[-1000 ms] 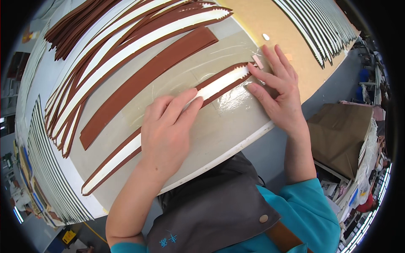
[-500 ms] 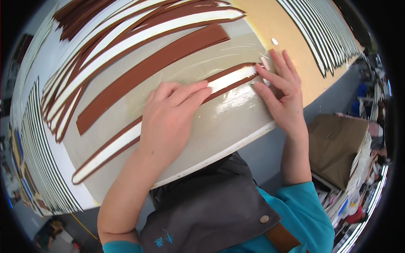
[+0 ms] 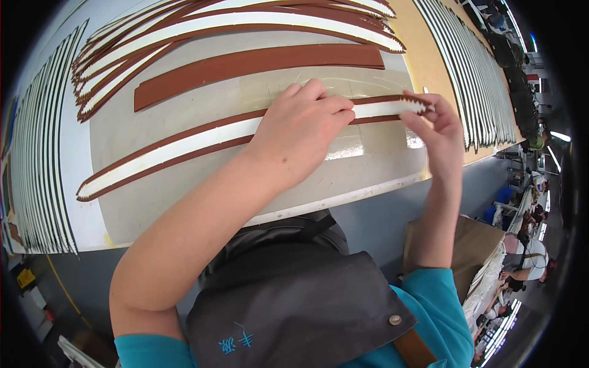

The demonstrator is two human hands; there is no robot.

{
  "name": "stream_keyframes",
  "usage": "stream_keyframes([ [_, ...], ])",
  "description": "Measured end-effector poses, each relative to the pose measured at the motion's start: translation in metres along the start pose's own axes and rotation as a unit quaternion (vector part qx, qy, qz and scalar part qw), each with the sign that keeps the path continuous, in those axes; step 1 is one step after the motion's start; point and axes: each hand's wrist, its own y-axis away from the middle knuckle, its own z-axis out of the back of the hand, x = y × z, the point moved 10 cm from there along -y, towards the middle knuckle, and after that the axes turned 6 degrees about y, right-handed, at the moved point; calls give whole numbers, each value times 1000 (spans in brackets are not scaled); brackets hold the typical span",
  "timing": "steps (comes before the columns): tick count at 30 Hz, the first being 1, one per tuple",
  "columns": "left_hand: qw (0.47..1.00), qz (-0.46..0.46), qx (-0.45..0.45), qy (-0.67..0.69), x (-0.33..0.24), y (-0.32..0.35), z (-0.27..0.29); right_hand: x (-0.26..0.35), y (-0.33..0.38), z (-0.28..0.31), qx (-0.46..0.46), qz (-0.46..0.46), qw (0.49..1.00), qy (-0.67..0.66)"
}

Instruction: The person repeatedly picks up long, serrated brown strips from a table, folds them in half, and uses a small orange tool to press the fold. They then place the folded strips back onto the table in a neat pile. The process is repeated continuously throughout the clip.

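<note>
Both hands have shifted since the earlier frames: left hand (image 3: 304,132) slid along the strip toward its toothed end, right hand (image 3: 437,126) lifted off flat contact and now pinches. Left hand lies palm down, fingers together and curled slightly, pressing on the brown strip with a white centre band (image 3: 184,146) that runs across the table (image 3: 380,184) near its front edge. Right hand pinches the serrated right tip of that same strip between thumb and fingertips, tip raised a little off the surface. Strip lies on a clear glossy sheet (image 3: 368,144) over the pale work surface; its left end tapers to a point toward the table's left side.

Behind it, a plain brown strip (image 3: 257,64) lies roughly parallel, apart from the hands. Farther back, a fan of more brown-and-white strips (image 3: 245,21) reaches toward the far edge. Stacks of thin dark-and-white striped pieces lie along the left edge (image 3: 37,153) and along the right edge (image 3: 472,67) on a tan board. Person wears a teal top and a dark grey apron (image 3: 288,306). Brown cardboard box (image 3: 466,245) sits on the floor at the right, below the table.
</note>
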Motion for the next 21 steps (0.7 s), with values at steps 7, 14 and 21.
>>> stream_keyframes([
  [7, 1000, -23, -16, 5, 0, -3, -2, 13, 18, -58, -125, 76, 989, -19],
  [14, 995, -2, -37, 97, 16, -4, -4, 71, 22, -77, -133, 220, 907, 334],
  [21, 971, 75, -86, 211, 34, -5, 4, 84, 35, -91, -55, 256, 865, 427],
])
